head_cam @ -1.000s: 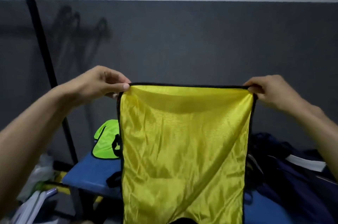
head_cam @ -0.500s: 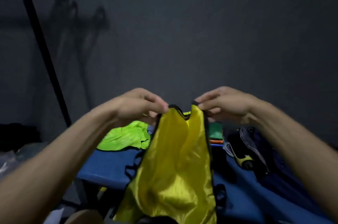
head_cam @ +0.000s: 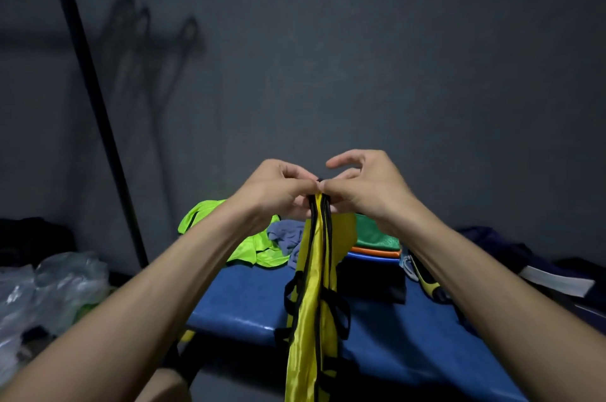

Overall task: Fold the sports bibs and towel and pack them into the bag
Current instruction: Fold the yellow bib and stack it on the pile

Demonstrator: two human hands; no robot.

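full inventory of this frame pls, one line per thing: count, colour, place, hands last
yellow bib: 1, yellow with black trim, hanging folded in front of the bench
green bib: 1, neon green, crumpled on the bench, left
towel: 1, grey-blue, bunched on the bench behind the yellow bib
folded stack: 1, green over orange, on the bench, right of centre
bench: 1, blue
bag: 1, dark navy, on the bench, right
pole: 1, black, left
plastic bags: clear, lower left
left hand: pinches the bib's top
right hand: pinches the bib's top

One head-worn camera looks forward and slightly down, close over the blue bench [head_cam: 249, 300], facing the grey wall [head_cam: 360, 73].
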